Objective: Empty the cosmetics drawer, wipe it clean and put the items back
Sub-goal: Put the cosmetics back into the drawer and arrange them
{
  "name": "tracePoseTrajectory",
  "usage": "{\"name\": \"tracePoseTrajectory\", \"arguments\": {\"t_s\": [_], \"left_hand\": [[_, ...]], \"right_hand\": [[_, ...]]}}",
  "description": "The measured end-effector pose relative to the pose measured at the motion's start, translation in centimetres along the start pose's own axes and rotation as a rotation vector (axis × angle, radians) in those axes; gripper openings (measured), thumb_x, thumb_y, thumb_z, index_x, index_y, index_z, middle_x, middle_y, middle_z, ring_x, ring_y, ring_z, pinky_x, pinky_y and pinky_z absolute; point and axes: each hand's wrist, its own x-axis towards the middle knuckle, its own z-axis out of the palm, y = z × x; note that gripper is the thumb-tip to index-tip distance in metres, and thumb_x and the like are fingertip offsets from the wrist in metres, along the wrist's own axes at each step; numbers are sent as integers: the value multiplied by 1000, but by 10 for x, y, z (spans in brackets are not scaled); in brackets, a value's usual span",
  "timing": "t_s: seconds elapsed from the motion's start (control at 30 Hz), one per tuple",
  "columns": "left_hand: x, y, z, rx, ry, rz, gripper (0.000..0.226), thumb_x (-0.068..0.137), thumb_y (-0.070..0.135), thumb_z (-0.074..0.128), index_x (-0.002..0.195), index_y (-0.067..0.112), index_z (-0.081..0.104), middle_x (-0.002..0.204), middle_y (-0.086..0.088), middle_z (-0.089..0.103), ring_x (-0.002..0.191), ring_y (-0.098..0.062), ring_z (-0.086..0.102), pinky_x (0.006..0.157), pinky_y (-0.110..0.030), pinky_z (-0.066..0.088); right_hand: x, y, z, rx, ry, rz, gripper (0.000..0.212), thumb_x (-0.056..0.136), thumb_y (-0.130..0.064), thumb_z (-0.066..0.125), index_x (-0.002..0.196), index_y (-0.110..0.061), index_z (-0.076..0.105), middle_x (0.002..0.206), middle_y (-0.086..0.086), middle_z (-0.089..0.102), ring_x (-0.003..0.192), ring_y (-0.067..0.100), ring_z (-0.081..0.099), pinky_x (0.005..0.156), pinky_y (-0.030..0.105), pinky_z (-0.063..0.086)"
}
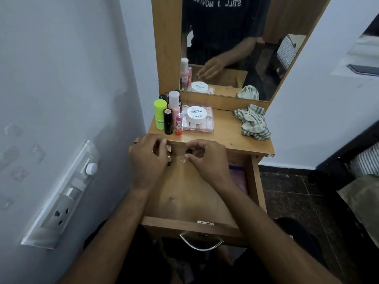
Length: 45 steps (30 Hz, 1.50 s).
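Note:
The wooden drawer point(255, 181) is pulled out under the dressing table top point(225, 132). Both my hands are at its far end, just below the table's front edge. My left hand point(148, 155) is curled around a small brownish round-topped cosmetic item point(169, 158), mostly hidden by the fingers. My right hand point(207, 158) pinches a small dark item point(188, 151) between thumb and fingers, with a small clear piece point(183, 160) just below it. A pink-purple flat packet point(238, 179) lies along the drawer's right side. The drawer floor point(184, 193) nearer to me is bare wood.
On the table top stand a green bottle point(160, 113), a black tube point(168, 122), a pink bottle point(174, 103), a red lip balm point(178, 124) and a white nail polish jar point(196, 114) on a clear box point(207, 128). A striped cloth point(253, 125) lies at the right. A switchboard point(67, 193) is on the left wall.

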Motion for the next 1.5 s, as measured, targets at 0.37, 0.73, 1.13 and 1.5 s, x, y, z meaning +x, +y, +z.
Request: {"name": "tracePoseTrajectory", "arguments": {"t_s": [0.37,0.73,1.13,1.5], "left_hand": [[31,8,1,-191,74,-102,37,91,26,71,124,14,59,113,1,63,92,-16,59,76,-18,47],[40,11,11,-83,-24,-86,32,91,36,73,113,14,68,104,1,70,90,-13,63,75,-20,45],[42,18,22,-11,0,-152,27,87,40,74,98,16,68,90,4,74,80,-17,70,70,-33,57],[46,30,24,59,-5,-210,39,86,54,70,83,15,63,75,2,68,67,-19,61,59,-26,39]], "right_hand": [[17,30,80,-40,152,161,9,88,-12,74,94,-7,77,89,7,76,83,20,70,78,32,55],[22,40,102,108,88,249,15,88,-6,72,102,-10,70,99,2,74,91,15,69,84,33,57],[20,44,98,198,100,233,28,83,5,69,80,-23,65,84,-5,72,82,12,70,79,30,58],[11,52,85,164,69,253,17,77,-10,79,80,-21,67,77,-4,67,70,7,59,57,8,37]]}}
